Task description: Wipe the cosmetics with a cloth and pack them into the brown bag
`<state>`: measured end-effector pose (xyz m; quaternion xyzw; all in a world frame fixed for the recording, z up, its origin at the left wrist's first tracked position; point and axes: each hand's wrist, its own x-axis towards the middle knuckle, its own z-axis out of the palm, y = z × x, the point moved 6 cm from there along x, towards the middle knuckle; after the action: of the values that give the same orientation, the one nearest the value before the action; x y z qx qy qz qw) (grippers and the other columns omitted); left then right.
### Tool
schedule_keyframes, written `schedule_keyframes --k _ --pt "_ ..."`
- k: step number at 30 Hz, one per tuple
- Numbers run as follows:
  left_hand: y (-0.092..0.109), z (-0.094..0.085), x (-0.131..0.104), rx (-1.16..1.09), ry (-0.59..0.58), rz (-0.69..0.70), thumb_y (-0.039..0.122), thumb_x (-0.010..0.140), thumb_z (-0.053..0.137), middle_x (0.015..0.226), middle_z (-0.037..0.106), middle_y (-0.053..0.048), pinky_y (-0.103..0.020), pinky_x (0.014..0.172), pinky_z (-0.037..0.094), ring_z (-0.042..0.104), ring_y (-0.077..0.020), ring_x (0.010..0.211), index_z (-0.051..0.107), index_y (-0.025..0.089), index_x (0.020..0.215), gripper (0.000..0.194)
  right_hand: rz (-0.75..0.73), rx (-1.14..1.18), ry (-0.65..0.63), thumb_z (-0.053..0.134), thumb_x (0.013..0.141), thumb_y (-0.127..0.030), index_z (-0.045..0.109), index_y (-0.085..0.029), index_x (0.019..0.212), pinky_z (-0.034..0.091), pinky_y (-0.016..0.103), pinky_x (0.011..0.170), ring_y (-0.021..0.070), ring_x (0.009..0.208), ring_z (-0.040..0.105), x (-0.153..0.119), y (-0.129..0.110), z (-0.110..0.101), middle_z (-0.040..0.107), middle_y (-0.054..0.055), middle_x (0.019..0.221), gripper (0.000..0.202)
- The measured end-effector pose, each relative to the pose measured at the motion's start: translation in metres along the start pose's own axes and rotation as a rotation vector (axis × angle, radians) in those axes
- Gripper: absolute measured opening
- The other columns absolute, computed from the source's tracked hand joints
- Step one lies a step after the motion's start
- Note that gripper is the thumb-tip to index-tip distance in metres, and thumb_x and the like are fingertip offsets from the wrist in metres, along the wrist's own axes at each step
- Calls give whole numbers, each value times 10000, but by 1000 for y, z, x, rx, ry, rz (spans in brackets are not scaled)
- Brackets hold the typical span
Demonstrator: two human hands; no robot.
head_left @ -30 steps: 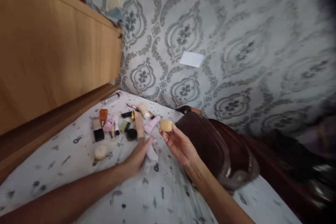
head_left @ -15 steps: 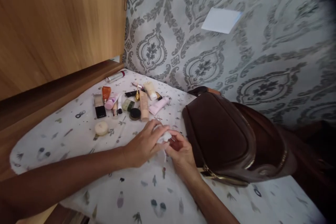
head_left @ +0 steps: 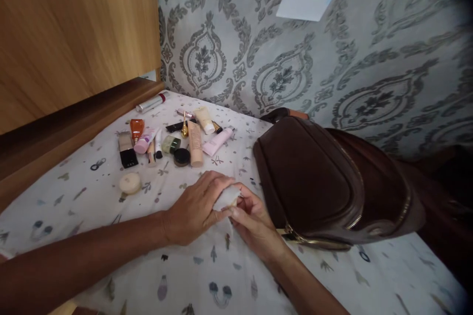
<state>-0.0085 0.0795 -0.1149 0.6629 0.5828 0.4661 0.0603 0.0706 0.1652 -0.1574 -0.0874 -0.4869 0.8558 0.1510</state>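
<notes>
White cloth (head_left: 226, 198) beside the brown bag (head_left: 306, 177)! Left hand (head_left: 192, 210), right hand (head_left: 255, 222) pinch it, fingers curled: two-handed handling, seemingly, needing steadiness next.

Left arm (head_left: 92, 253) is slanting in low from the left, wrist pretty much straight. Right arm (head_left: 306, 273) is angling up from the bottom right. Both bare hands are sitting super close together: the left hand (head_left: 195, 209) is showing its back, thumb and fingers gripping, while the right hand (head_left: 254, 221) is curling its fingers toward its thumb.
</notes>
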Motion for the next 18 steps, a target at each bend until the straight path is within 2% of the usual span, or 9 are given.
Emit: schedule_keyframes --k 6,11,14,18 --pt "-6 -8 0 -125 110 -54 511 1011 283 1220 524 -125 -424 1008 425 518 -245 1154 392 188 1355 484 -1 105 62 848 716 -380 710 -249 995 494 219 738 115 761 621 1 2 -4 702 -2 889 337" --pt "-9 1 -3 -132 26 -57 496 1008 323 1215 559 -111 -388 968 447 559 -230 1104 376 198 1376 476 27 1 104 909 604 -424 761 -214 951 441 196 634 94 668 542 0 5 -8 685 3 803 432" --pt "-10 0 -2 -104 6 -71 479 1015 304 1182 573 -106 -392 969 446 557 -229 1101 410 192 1350 453 62 -12 112 905 615 -414 767 -189 958 389 176 559 68 597 483 -2 7 -10 660 -2 766 433" --pt "-9 0 0 -42 -49 -50 488 1013 304 1178 573 -111 -415 970 453 548 -239 1111 393 193 1389 486 47 63 135 886 646 -422 749 -190 963 424 174 582 80 627 528 -1 6 -12 639 -11 754 416"
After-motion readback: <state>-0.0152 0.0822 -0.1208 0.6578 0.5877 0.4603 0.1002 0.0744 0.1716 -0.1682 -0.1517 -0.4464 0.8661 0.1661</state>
